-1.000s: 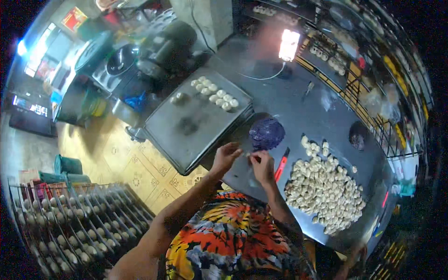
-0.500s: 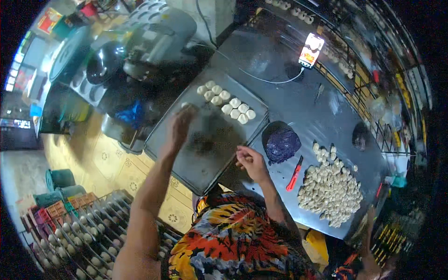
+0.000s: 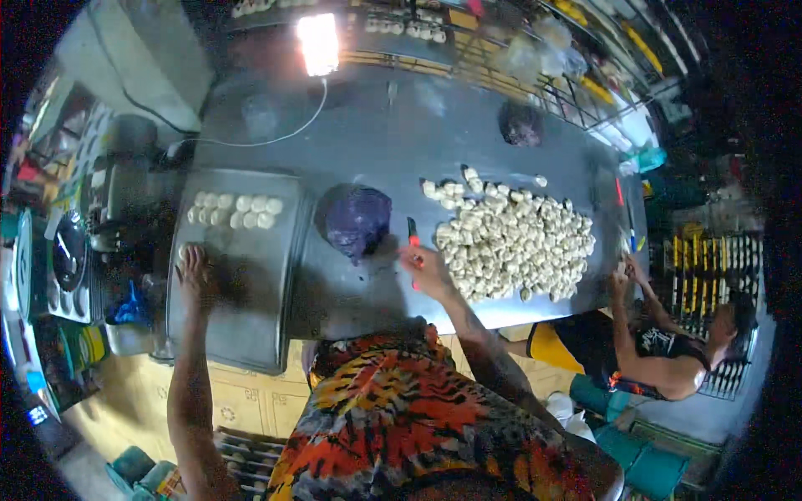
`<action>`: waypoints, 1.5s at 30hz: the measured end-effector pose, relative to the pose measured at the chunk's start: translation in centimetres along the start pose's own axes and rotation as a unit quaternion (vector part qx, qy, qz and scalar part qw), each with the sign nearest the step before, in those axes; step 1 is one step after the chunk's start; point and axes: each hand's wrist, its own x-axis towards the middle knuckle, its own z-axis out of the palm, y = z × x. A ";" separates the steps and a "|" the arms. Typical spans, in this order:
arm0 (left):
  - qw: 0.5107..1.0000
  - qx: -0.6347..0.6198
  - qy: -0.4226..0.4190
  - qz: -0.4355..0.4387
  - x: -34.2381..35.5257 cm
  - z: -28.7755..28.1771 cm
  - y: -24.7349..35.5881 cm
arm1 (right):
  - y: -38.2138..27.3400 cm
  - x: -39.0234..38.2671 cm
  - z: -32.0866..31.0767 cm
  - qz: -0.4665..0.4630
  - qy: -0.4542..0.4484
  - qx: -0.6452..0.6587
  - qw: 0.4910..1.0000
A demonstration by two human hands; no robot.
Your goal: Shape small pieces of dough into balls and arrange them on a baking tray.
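My left hand (image 3: 195, 267) is open on the left of the metal tray (image 3: 238, 321), fingers spread over a pale dough piece, partly covered. Above it on the tray sit two rows of dough pieces (image 3: 246, 219). My right hand (image 3: 422, 265) is curled over a red-and-black cutter (image 3: 412, 230) on the table, fingertips pinched; I cannot make out what they hold or whether they touch the cutter. To its upper left lies a purple mass (image 3: 357, 219). A heap of small pale pieces (image 3: 518, 246) spreads to its right.
A co-worker (image 3: 668, 351) is at the table's right end, hands on something unclear. A lit screen (image 3: 317, 43) with a cable, a dark purple lump (image 3: 520, 125) and racks (image 3: 568, 71) are behind. Machinery (image 3: 125, 200) stands left; green bins (image 3: 643, 463) below right.
My left hand has gone from beside my right hand over onto the tray. My right hand moved toward the cutter. The view has swung right, showing more of the co-worker.
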 end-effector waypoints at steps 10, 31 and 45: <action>0.792 -0.598 0.042 -0.115 -2.6 -12.2 27.4 | 4.8 6.9 -10.6 -0.103 0.105 -0.338 0.930; 0.520 -0.827 -0.161 -0.140 -4.2 -10.7 25.5 | 2.1 4.1 11.2 -0.141 0.292 -0.307 0.895; 0.494 -0.844 -0.145 -0.154 -4.8 -9.4 30.1 | 3.5 4.6 7.3 -0.296 0.148 -0.453 0.828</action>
